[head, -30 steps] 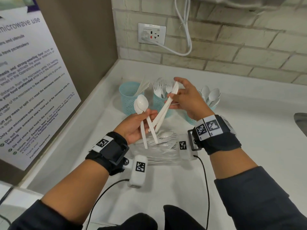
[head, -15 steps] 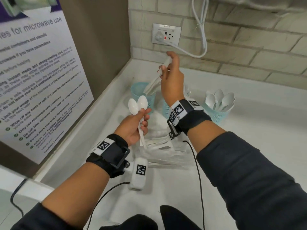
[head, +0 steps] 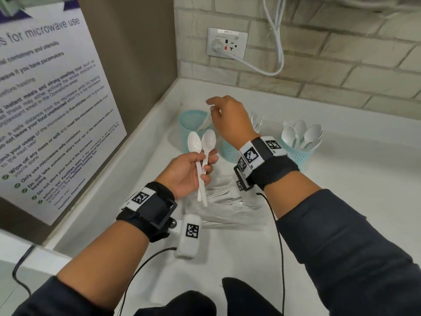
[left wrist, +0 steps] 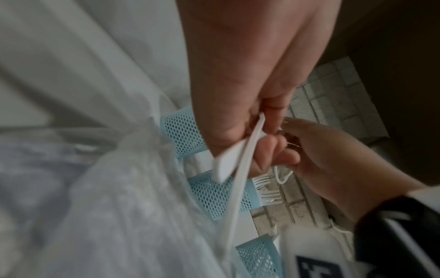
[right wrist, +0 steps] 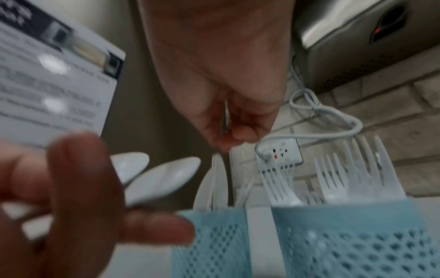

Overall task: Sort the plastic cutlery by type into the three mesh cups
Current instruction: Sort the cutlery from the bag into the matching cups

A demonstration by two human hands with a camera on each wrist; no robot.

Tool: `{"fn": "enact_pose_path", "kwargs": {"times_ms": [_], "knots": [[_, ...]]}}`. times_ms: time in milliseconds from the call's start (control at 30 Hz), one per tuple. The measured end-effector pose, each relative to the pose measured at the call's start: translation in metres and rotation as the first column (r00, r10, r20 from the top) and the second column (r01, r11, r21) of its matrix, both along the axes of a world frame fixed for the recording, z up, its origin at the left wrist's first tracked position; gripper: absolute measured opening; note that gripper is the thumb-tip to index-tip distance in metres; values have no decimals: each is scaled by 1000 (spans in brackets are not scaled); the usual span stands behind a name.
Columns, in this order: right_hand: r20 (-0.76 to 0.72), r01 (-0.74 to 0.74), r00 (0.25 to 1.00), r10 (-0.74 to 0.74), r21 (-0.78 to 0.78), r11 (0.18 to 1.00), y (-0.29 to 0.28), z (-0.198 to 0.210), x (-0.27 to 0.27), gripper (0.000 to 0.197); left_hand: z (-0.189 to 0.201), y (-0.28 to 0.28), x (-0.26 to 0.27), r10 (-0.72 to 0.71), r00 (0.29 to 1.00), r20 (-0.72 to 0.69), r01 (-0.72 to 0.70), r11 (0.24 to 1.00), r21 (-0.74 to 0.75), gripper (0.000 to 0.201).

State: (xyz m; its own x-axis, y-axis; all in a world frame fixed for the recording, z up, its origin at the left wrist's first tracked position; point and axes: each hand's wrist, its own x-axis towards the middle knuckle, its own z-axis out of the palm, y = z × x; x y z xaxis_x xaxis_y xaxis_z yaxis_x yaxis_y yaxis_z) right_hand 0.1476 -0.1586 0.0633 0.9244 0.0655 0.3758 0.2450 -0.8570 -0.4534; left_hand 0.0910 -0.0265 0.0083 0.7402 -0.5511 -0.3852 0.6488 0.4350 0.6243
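My left hand (head: 205, 166) grips two white plastic spoons (head: 201, 142) by their handles, bowls up, in front of the cups; the wrist view shows my fingers curled round the handles (left wrist: 238, 159). My right hand (head: 211, 106) hovers over the left blue mesh cup (head: 189, 122) with relaxed fingers and nothing in them. White knives (right wrist: 214, 178) stand in that cup below it. The middle cup (head: 229, 151), partly hidden by my right wrist, holds forks (right wrist: 333, 178). The right cup (head: 298, 156) holds several spoons (head: 303, 133).
A clear plastic bag with loose white cutlery (head: 223, 201) lies on the white counter between my wrists. A poster panel (head: 45, 110) closes the left side. A brick wall with a socket (head: 226, 43) and cable stands behind the cups.
My right hand carried the knives from my left hand over to the left cup and let them go there. My left hand keeps the two spoons.
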Motion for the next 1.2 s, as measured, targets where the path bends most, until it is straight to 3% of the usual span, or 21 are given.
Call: {"fn": "enact_pose_path", "kwargs": {"times_ms": [200,300,367,433,567,633,833,933,1000,1067,1100,1200], "knots": [[33,81,996,-81,1,997,-20,18,-31,25,3,-8,-5,-97,994,42,98,995,-16,30],[-203,7,979,-3,21,1000,-30,22,-42,34,3,-12,-4,-123,992,39,124,992,-11,31],[-399,-126,912,92,-60,990,-34,20,-47,41,5,-17,-5,-159,986,44,159,987,3,32],[-478,-186,864,160,-7,983,-39,16,-51,35,7,-21,-6,-197,980,40,196,980,8,33],[-470,-80,868,162,190,978,-50,11,-55,21,10,-28,-8,-255,965,60,253,966,49,27],[-497,-34,851,169,269,962,-51,11,-59,29,10,-32,-9,-284,954,98,277,957,86,26],[-538,-69,805,249,332,941,-55,5,-67,25,13,-47,-14,-351,922,162,323,930,176,25],[-472,25,867,161,362,932,-68,4,-68,5,12,-54,-16,-366,912,186,315,914,255,25],[-404,143,915,3,331,933,-84,8,-67,13,9,-57,-16,-350,911,218,266,903,338,25],[-311,272,933,-179,286,919,-107,16,-64,28,5,-60,-15,-361,895,264,196,847,493,26],[-264,333,929,-260,283,899,-118,22,-64,31,4,-61,-15,-403,864,301,152,780,607,28],[-99,504,860,-501,317,803,-146,41,-69,24,0,-61,-15,-665,645,377,-74,437,897,30]]}}
